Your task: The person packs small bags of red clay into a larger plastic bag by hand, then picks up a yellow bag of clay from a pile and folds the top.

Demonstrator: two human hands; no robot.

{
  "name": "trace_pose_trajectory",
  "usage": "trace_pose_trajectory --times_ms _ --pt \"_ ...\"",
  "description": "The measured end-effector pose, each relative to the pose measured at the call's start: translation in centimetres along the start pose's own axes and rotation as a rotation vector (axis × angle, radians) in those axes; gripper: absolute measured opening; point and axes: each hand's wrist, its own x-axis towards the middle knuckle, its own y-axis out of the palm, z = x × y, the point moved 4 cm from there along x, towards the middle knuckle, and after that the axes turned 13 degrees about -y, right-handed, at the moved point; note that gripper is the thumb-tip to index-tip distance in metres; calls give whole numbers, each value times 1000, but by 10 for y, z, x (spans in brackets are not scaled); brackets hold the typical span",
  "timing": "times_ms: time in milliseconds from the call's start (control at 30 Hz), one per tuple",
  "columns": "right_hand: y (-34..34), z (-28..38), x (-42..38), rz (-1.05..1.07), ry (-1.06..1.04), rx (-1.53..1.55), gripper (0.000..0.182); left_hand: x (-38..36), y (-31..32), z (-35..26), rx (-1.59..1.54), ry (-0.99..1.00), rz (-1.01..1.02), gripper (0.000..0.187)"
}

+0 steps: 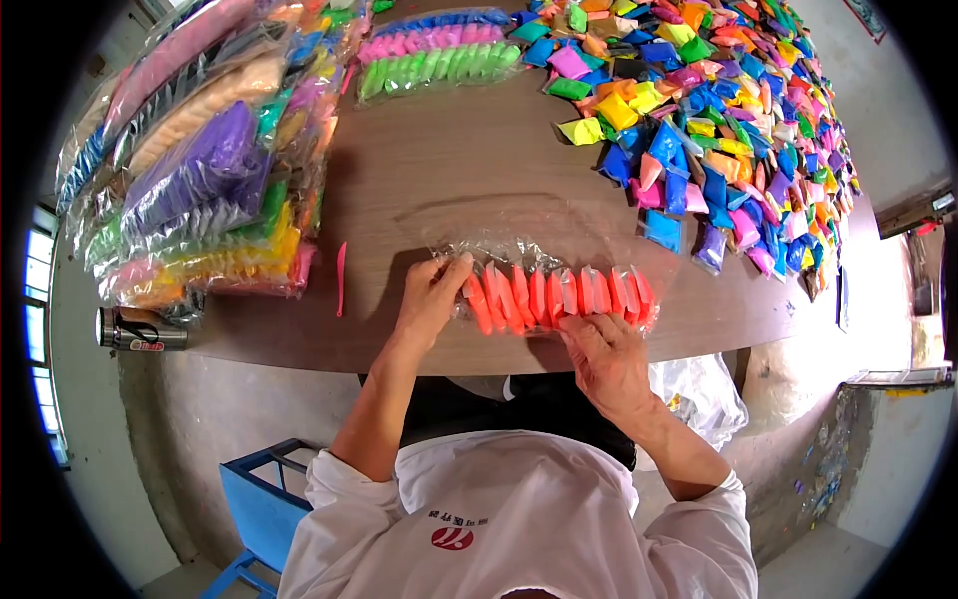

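In front of me on the table lies a clear plastic bag (539, 243) holding a row of coral-red packets (549, 297) standing side by side. My left hand (435, 290) pinches the bag at its left end, fingers closed on the film. Along the near edge, my right hand (606, 361) is closed with thumb and fingertips pressed on the bag beside the packets. To the left of my left hand a thin pink plastic knife (341, 280) lies on the wood.
Filled bags of coloured packets (200, 170) are stacked high at left, beside a steel flask (142, 329). More bagged rows (439, 65) lie at the back. Loose coloured packets (699, 130) cover the right side. A blue chair (261, 504) stands below left.
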Motion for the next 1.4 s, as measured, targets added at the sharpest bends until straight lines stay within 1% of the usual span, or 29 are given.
trace_pose_trajectory --times_ms 67,200,267,400,467,500,567,600,667,700,767,800,833,867,900,933,1000,1033,1100,1133,1167,1200,1233,1300,1400 --pt "-2 -3 2 4 -15 -64 26 0 0 0 -6 -16 -1 42" --pt "-8 -6 10 36 -20 -36 24 -1 0 -2 -17 -43 17 42" --pt "-8 -8 11 78 -37 13 20 1 -1 0 -22 -47 27 41" --pt "-9 -2 13 121 -49 -15 17 2 0 1 -38 -62 24 41" --pt "-12 3 13 102 -35 -165 17 1 2 -1 -58 -68 21 41" --pt "-13 4 17 100 -37 -165 17 1 2 -1 -78 -77 21 41" --pt "-17 7 30 18 -169 -272 17 0 2 -1 -80 -67 36 41" --pt "-17 2 33 17 -169 -274 17 1 2 0 -81 -58 53 42" --pt "-11 -10 33 133 -178 -211 17 4 0 2 -34 -65 32 43" --pt "-8 -16 32 131 -181 -212 17 5 -1 3 13 -73 10 44" --pt "0 -25 30 154 -206 -108 17 3 -2 0 15 -79 9 44" --pt "-1 -25 33 152 -210 -109 17 2 -1 -2 18 -87 10 44" --pt "-1 -27 37 147 -172 -72 17 1 -1 -5 16 -85 8 44" --pt "-2 -28 39 141 -132 -34 16 -1 -1 -7 -31 -126 -18 44" --pt "-1 -31 40 141 -133 -34 16 -1 -2 -6 -77 -166 -44 45" --pt "-1 -34 41 131 -131 -3 15 1 -4 -5 -77 -165 -46 45" --pt "-1 -38 45 119 -129 30 14 4 -13 -5 -42 -49 -55 45" --pt "-2 -41 48 118 -96 74 13 3 -16 -5 -39 -49 -57 45" --pt "-6 -43 55 112 -60 116 13 -1 -23 -13 61 98 -203 43" --pt "-7 -44 59 160 -32 118 13 0 -24 -14 64 99 -201 43" --pt "-6 -45 62 208 -5 121 13 0 -25 -17 160 176 -232 40" --pt "-4 -47 63 206 -6 121 13 -3 -24 -23 254 253 -264 37" --pt "-1 -50 64 186 -17 128 13 -4 -21 -28 256 256 -265 37" --pt "1 -54 65 164 -30 135 13 -14 -3 -48 369 484 -331 30" --pt "0 -59 64 211 -9 120 13 -24 23 -68 434 529 -287 25"
